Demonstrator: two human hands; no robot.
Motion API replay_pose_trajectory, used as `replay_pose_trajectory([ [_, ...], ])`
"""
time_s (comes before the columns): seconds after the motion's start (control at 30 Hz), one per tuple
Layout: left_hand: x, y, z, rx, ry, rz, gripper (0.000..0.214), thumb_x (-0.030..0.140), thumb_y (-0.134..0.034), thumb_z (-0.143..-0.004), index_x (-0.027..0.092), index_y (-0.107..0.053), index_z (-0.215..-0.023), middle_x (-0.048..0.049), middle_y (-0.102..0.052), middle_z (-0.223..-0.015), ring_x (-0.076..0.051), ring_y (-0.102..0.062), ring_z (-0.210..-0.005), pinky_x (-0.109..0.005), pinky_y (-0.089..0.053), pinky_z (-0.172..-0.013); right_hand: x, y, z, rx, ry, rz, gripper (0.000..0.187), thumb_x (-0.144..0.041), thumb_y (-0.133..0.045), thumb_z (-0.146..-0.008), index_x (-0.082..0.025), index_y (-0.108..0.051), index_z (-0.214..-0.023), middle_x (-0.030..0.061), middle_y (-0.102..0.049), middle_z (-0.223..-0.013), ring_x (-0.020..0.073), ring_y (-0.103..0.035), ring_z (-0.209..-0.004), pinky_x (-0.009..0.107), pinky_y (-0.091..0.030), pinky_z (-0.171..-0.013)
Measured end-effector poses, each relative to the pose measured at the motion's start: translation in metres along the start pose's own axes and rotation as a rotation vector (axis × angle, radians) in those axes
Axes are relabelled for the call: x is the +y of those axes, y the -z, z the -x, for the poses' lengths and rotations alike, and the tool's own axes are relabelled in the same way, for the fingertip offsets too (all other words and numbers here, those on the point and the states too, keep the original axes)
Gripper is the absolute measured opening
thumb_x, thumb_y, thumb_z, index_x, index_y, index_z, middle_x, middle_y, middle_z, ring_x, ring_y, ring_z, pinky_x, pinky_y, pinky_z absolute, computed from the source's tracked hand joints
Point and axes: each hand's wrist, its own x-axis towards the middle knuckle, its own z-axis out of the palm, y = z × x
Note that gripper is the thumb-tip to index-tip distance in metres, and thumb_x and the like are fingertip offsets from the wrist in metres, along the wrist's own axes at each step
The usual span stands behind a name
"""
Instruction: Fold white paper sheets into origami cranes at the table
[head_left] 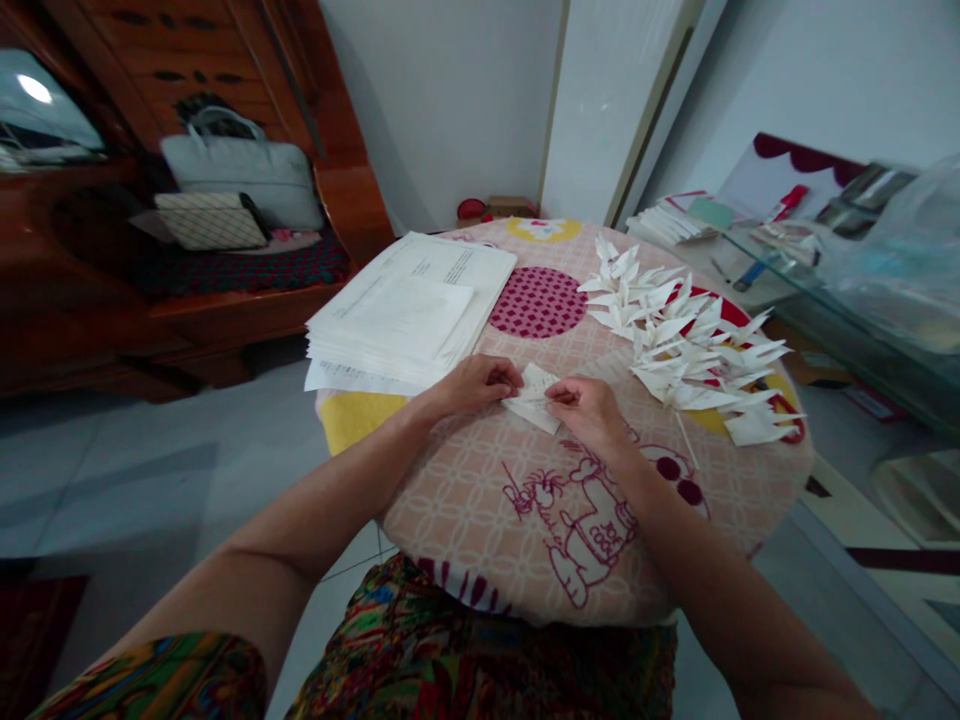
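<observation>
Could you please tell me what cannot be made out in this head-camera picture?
- Head view: the folded paper piece is partly covered by the fingers of the left hand and right hand, so its shape is unclear.
- Head view: the print on the paper stack is too small to read.
- Head view: the plastic bag is blurred and cut off by the right edge.

paper piece: ends partly covered | sheet stack: print unreadable | plastic bag: cut off right
</observation>
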Motion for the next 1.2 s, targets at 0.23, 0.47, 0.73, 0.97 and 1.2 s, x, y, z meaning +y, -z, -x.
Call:
replay_pose_trajectory([
  [0.23, 0.007, -0.013, 0.006, 0.122, 0.054, -0.143, 0.016, 0.016, -0.063, -0.073, 0.015, -0.068, -0.089, -0.0006, -0.070, -0.076, -0.012, -0.065, -0.071, -0.023, -0.051, -0.069, -0.006, -0.003, 0.005, -0.004, 0.102, 0.153, 0.013, -0.008, -0.070, -0.073, -0.018, -0.077, -0.079, 0.0046, -0.070, -0.085, 0.0161, -0.066, -0.075, 0.028, -0.052, -0.072],
  [0.47, 0.011, -0.017, 0.003, 0.149, 0.114, -0.260, 0.023, 0.009, -0.062, -0.069, 0.014, -0.069, -0.091, -0.0007, -0.071, -0.076, -0.013, -0.067, -0.070, -0.023, -0.051, -0.069, -0.015, -0.006, 0.005, 0.012, 0.144, 0.271, 0.013, -0.013, -0.068, -0.081, -0.019, -0.078, -0.075, 0.0052, -0.067, -0.082, 0.0168, -0.062, -0.076, 0.028, -0.048, -0.073],
  [0.73, 0.004, -0.011, 0.006, 0.089, 0.028, -0.139, 0.031, 0.002, -0.056, -0.066, 0.013, -0.067, -0.093, -0.0014, -0.070, -0.079, -0.011, -0.065, -0.072, -0.021, -0.051, -0.069, -0.017, -0.009, 0.007, 0.025, 0.150, 0.278, 0.014, -0.013, -0.069, -0.081, -0.019, -0.078, -0.071, 0.0051, -0.065, -0.082, 0.0164, -0.061, -0.075, 0.029, -0.046, -0.072],
  [0.97, 0.002, -0.004, 0.008, 0.110, -0.025, 0.002, 0.036, 0.002, -0.045, -0.064, 0.012, -0.065, -0.091, -0.0020, -0.069, -0.078, -0.010, -0.064, -0.071, -0.021, -0.050, -0.067, -0.015, -0.008, 0.006, 0.027, 0.149, 0.260, 0.014, -0.014, -0.069, -0.081, -0.020, -0.077, -0.070, 0.0047, -0.065, -0.081, 0.0166, -0.061, -0.074, 0.028, -0.047, -0.071],
  [1.2, 0.000, 0.006, 0.010, 0.108, 0.018, 0.158, 0.030, 0.006, -0.044, -0.065, 0.012, -0.063, -0.088, -0.0021, -0.068, -0.077, -0.010, -0.064, -0.072, -0.021, -0.052, -0.070, -0.015, -0.008, 0.006, 0.024, 0.134, 0.243, 0.014, -0.015, -0.070, -0.080, -0.021, -0.077, -0.071, 0.0046, -0.066, -0.082, 0.0169, -0.061, -0.075, 0.028, -0.047, -0.071],
])
